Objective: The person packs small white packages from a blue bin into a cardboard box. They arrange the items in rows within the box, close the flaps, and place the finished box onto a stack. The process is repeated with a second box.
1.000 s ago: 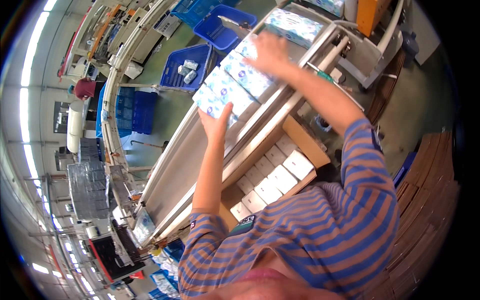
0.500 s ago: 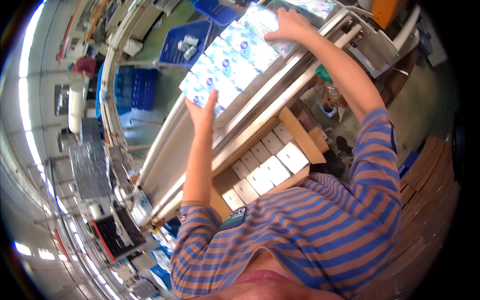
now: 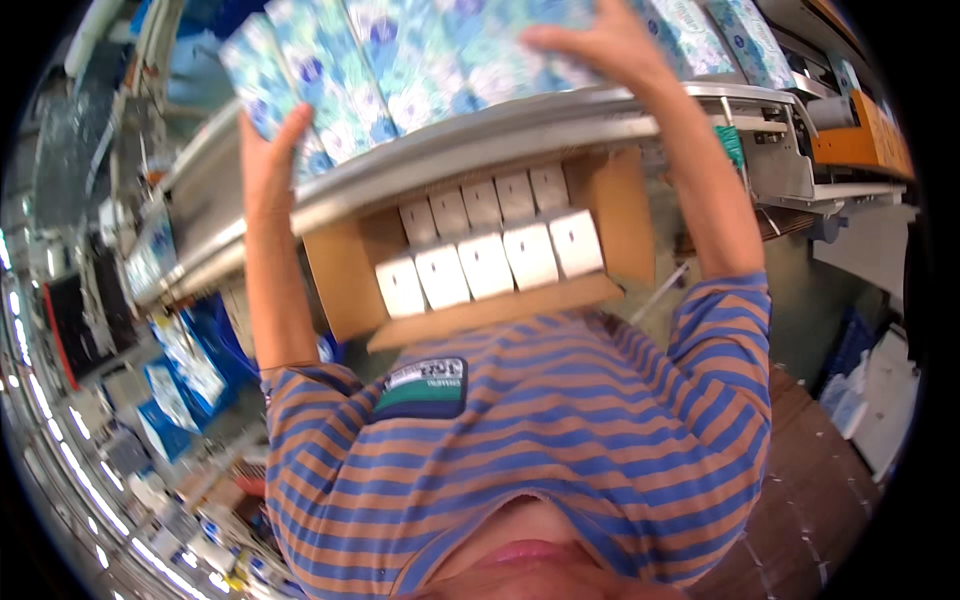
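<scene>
A row of upright, soft-looking packs printed with blue and white flowers (image 3: 410, 75) stands side by side on the metal conveyor. At the row's left end is my left hand (image 3: 265, 160), its thumb on the front of the end pack and its fingers hidden behind the side. My right hand (image 3: 610, 50) grips toward the row's right end, thumb pointing left across the packs; its fingertips are cut off by the top edge. Between my forearms, below the conveyor's rim, an open cardboard carton (image 3: 345, 275) holds two rows of white packs (image 3: 487, 268).
More floral packs (image 3: 690, 40) stand on the conveyor to the right of my right hand. The conveyor's metal edge (image 3: 480, 130) runs between the packs and the carton. An orange machine part (image 3: 865, 140) is at the far right, and blue bins (image 3: 175, 400) are at the left.
My view has swung round, so the conveyor and carton now lie more level across it. Both hands remain at the floral packs, which appear larger and closer.
</scene>
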`<state>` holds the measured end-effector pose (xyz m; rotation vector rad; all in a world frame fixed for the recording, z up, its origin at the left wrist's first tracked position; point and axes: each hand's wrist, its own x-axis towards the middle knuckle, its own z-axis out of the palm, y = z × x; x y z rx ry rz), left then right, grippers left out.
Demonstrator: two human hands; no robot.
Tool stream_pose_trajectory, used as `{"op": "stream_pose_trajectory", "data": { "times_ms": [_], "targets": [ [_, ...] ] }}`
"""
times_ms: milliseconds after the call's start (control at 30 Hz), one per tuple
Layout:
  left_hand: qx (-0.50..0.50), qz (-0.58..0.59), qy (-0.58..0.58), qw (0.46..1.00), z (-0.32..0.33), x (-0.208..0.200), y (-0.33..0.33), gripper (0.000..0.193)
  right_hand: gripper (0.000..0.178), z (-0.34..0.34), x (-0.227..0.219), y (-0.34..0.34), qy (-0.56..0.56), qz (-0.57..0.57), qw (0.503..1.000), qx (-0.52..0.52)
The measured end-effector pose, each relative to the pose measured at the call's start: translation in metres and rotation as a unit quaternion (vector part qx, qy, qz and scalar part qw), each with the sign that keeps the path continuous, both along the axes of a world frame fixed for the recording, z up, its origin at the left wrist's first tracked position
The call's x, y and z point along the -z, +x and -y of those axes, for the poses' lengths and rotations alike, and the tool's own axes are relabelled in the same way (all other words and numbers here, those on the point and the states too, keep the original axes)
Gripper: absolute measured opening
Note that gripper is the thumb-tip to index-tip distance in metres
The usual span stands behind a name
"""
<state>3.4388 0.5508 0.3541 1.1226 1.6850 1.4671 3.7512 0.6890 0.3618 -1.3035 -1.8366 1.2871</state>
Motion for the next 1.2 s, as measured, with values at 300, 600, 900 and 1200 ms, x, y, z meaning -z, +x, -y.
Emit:
{"op": "stream_pose_trajectory", "data": {
  "times_ms": [300,600,900,1200],
  "targets": [
    [-0.029,-0.055,-0.108,0.992,0.201,0.032,0.067,0.109,0.105,0.201,0.046,0.051,0.055,0.02,0.998,-0.008],
    [0.017,-0.312,-0.079,0.947,0.195,0.057,0.067,0.108,0.102,0.198,0.068,0.046,0.111,0.057,0.992,-0.013],
    [-0.05,-0.139,-0.071,0.986,0.178,0.049,0.076,0.115,0.099,0.192,0.077,0.039,0.023,0.012,0.999,0.034],
    [0.041,-0.082,-0.213,0.973,0.212,-0.014,0.078,0.103,0.09,0.207,0.016,0.073,-0.113,0.048,0.991,-0.046]
  ]
}}
